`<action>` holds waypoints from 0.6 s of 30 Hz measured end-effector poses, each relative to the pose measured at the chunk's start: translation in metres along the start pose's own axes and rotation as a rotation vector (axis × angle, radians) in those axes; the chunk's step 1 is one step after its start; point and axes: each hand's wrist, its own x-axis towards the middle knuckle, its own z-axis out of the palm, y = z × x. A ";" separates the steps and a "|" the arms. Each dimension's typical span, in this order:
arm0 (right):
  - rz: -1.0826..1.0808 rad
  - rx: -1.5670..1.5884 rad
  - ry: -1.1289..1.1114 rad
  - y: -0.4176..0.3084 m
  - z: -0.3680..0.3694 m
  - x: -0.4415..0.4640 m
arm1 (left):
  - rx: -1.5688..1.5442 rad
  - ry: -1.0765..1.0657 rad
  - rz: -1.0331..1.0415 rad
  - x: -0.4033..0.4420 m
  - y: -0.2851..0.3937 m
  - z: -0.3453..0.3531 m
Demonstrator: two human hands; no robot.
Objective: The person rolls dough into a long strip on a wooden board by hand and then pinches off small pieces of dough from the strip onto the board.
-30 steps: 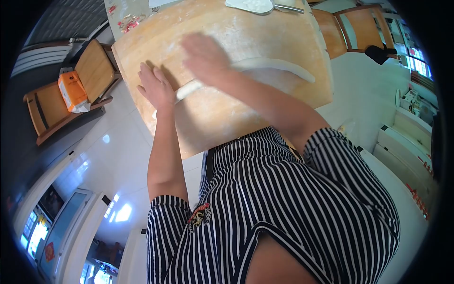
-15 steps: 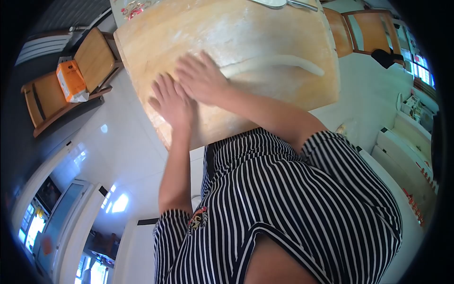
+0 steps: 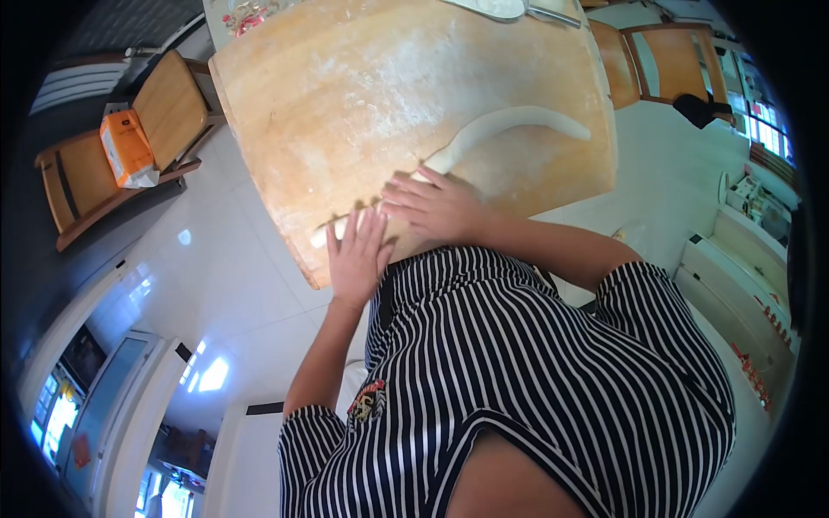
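A long rope of white dough point(image 3: 518, 118) lies on the floured wooden board point(image 3: 302, 104). Its right part curves across the board, and its left end shows beyond my fingers near the board's front left edge. My left hand point(image 3: 356, 259) rests flat over the dough close to that end, fingers stretched out. Beside it, my right hand point(image 3: 436, 207) lies flat across the rope nearer the middle, fingers extended. Both palms hide part of the dough beneath them.
At the board's far edge lies a metal scoop point(image 3: 496, 7) with white flour, its handle pointing right. Red wrappers point(image 3: 244, 17) sit at the far left corner. A chair with an orange pack point(image 3: 129, 148) stands left, and another chair point(image 3: 669, 60) is right.
Both hands have moved toward my body and to the right, rolling the left stretch of dough nearer. The rope's right tip has stayed almost where it was.
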 end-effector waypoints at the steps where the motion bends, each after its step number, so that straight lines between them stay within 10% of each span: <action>1: 0.004 0.001 0.001 0.002 -0.008 0.014 | -0.101 0.063 -0.094 0.016 -0.005 -0.010; 7: 0.487 -0.300 0.230 0.069 -0.004 0.156 | -0.279 0.312 -0.702 0.165 -0.089 -0.046; 18: 0.105 -0.181 0.057 0.005 -0.019 -0.009 | -0.166 0.075 -0.354 -0.015 0.001 -0.014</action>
